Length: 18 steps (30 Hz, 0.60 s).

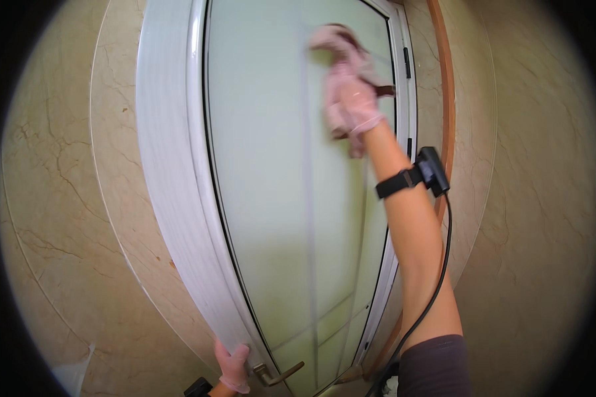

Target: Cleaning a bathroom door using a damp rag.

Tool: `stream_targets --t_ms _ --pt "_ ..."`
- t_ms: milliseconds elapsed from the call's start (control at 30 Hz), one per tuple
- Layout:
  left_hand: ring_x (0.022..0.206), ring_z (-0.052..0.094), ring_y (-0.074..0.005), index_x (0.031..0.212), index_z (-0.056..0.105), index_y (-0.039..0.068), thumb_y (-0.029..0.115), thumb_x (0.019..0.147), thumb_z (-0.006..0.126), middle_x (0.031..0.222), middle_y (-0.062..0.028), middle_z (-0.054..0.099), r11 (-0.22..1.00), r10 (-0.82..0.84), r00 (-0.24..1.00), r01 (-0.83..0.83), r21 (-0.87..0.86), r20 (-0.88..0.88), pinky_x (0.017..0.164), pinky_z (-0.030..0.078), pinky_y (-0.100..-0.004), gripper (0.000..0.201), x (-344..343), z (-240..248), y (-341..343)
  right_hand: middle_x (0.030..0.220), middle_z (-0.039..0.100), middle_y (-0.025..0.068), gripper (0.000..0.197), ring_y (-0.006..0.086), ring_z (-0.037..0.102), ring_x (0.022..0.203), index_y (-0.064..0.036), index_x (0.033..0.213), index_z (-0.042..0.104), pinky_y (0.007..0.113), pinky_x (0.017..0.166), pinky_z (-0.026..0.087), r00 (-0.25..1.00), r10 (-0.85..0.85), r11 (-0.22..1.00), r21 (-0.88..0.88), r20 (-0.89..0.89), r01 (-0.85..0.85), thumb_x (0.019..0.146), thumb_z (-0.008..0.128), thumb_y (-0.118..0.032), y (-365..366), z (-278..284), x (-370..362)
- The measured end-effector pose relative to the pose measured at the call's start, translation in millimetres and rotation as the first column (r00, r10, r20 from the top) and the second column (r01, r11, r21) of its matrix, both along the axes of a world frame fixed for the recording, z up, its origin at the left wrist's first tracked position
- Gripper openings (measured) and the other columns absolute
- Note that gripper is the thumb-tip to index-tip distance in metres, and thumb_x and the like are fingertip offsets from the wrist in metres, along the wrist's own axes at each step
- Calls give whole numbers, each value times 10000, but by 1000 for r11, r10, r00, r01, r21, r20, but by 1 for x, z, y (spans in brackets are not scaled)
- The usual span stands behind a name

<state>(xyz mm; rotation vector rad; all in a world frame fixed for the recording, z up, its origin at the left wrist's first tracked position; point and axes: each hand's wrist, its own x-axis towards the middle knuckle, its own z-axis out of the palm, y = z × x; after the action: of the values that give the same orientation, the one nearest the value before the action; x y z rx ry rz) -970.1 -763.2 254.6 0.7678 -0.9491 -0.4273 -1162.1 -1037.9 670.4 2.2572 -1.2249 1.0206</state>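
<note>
My right hand, in a thin pink glove, is raised high against the frosted glass pane of a door. Bunched in its fingers is a pink and brown cloth, a little blurred, that lies on the upper right of the glass. Low down, my left hand, also gloved in pink, grips the edge of the white door frame, its thumb on the front face. Just right of that hand is a metal lever handle.
Beige veined wall tiles flank the door on both sides. Black hinges line its right edge beside a brown trim strip. A black strapped device with a cable sits on my right forearm.
</note>
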Motion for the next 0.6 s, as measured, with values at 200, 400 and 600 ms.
stream_targets --t_ms 200,400,600 --pt "893 542 -144 1137 520 -1 155 794 574 1015 -52 582 993 12 1000 -9 116 -21 786 443 -281 381 -1 7 5 1072 496 232 361 313 475 1015 28 1071 480 351 878 376 313 409 888 -294 857 -354 880 445 -277 -117 -82 -61" --pt "931 523 -146 1148 473 -15 213 719 651 1029 -47 560 999 35 997 -32 32 -75 835 411 -295 517 9 -18 -4 1182 457 226 422 327 422 1119 37 1184 434 344 938 336 408 428 892 -304 807 -333 907 427 -281 -1 -181 -6" --pt "921 529 -146 1156 463 -21 207 720 657 1017 -50 566 995 64 997 -61 79 -47 834 414 -295 528 13 -16 -4 1243 430 204 396 345 419 1131 -6 1188 470 357 975 331 784 620 682 -463 -45 -566 859 479 -227 121 -82 57"
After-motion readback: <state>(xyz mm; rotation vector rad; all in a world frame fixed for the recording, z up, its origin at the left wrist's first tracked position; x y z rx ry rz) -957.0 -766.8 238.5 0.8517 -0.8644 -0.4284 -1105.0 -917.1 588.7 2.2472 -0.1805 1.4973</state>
